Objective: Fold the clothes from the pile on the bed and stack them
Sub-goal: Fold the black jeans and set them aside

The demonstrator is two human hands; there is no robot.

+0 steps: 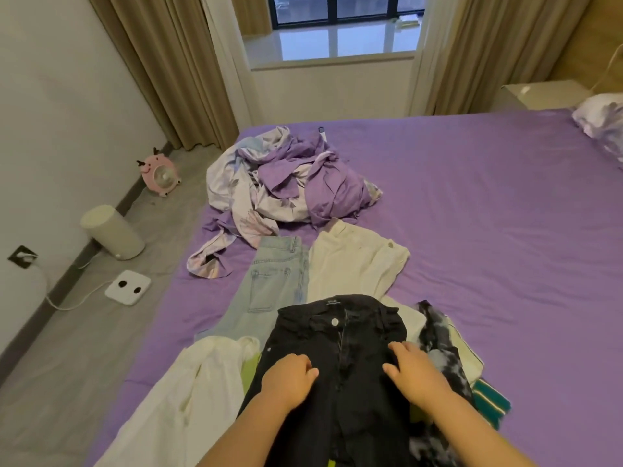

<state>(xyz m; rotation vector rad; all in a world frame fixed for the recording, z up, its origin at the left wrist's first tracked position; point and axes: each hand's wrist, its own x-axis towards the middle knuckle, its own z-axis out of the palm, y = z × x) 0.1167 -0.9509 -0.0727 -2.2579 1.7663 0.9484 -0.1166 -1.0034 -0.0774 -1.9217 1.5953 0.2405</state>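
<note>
Near the front edge of the purple-sheeted bed [472, 203], a pair of black denim jeans [340, 365] lies front side up with its waistband and silver button pointing toward the far edge, spread on top of the other clothes. Both hands rest on it, one on each side of the fly: the left hand [290, 379] presses on the left hip with its fingers curled under, and the right hand [413, 369] lies on the right hip with fingers bent against the cloth; whether either one actually pinches the denim cannot be told. Just beyond the black jeans, a pair of light blue jeans [269, 288] lies flat with a back pocket showing, and beside it, on the right, sits a cream white garment [354, 264]. Another white garment [188, 399] drapes over the bed's left edge near the front, and a black-and-white tie-dye piece [438, 362] with a green striped item [488, 402] lies to the right of the black jeans. Farther back, toward the far left corner, a crumpled heap of purple and white bedding [283, 183] is bunched up. On the grey floor [67, 365] left of the bed stand a pink round fan [158, 173], a beige cylinder [111, 230] and a white bathroom scale [128, 287].
</note>
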